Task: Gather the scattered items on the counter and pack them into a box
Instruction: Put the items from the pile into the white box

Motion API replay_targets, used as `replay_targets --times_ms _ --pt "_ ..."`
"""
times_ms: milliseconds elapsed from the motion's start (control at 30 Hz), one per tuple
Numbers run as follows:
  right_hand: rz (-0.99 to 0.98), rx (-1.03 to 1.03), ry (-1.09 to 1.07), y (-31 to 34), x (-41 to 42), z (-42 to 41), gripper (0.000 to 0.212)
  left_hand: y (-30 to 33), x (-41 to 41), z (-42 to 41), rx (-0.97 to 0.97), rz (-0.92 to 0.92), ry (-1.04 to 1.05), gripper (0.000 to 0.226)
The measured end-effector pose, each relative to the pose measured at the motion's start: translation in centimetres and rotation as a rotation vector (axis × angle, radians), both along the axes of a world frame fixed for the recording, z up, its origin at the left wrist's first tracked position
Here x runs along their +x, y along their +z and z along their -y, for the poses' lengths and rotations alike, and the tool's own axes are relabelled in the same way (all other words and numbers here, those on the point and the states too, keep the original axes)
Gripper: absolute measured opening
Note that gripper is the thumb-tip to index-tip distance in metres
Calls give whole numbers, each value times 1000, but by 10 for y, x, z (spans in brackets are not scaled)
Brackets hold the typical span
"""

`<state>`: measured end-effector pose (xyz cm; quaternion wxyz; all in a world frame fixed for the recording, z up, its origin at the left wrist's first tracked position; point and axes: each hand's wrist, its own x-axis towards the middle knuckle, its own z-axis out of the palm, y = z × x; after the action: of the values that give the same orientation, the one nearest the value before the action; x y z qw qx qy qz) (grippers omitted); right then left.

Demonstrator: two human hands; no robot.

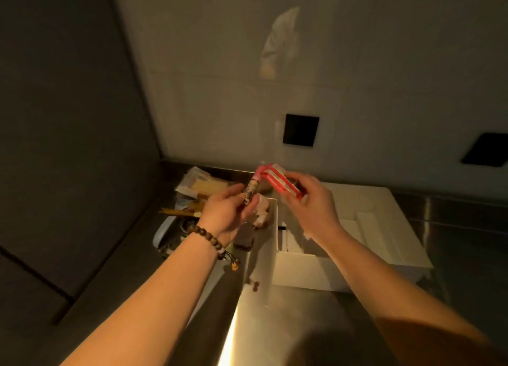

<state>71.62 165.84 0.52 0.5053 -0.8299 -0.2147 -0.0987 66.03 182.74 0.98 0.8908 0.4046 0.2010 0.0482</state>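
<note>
The left hand (228,208) is gripping a small tube (251,192) and the right hand (305,197) is pinching a red packet (277,182), both hovering above the white box (302,269); packing seems underway, needing lowering inside

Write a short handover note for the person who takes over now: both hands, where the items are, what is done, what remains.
Left hand grips a slim tube.
Right hand pinches a red packet over the counter.
White box is open, right of centre; what is inside it is unclear.
Loose items lie at the left.
Left to do: pack both held items, then the pile.
</note>
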Motion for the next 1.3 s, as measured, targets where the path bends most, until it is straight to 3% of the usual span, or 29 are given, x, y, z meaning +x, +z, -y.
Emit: replay_targets --times_ms 67,167,333,433,533,633,733,900,1133,1300 --pt "-68 -20 -59 -4 14 35 41 2 8 19 -173 9 -94 36" --pt "-167 -88 -37 -16 29 81 44 0 18 42 -174 11 -165 36" --pt "-328 -182 138 -40 51 123 28 -7 39 66 75 -1 -216 36" --pt "-514 -238 123 -60 66 133 25 -13 51 72 268 32 -225 35" --pt "-449 -500 120 -83 83 139 37 -16 62 76 476 48 -206 34" --pt "-413 -593 132 -98 95 141 40 -20 70 81 630 46 -185 30" --pt "-460 -498 175 -98 98 133 30 -22 76 89 745 54 -182 31" --pt "-447 5 186 -48 90 113 27 -22 85 109 1048 129 -283 27" --pt "-381 9 171 -11 78 117 16 -23 94 135 1366 213 -269 19" --pt "-428 13 -3 -33 101 132 16 -32 91 104 1698 127 -314 63"
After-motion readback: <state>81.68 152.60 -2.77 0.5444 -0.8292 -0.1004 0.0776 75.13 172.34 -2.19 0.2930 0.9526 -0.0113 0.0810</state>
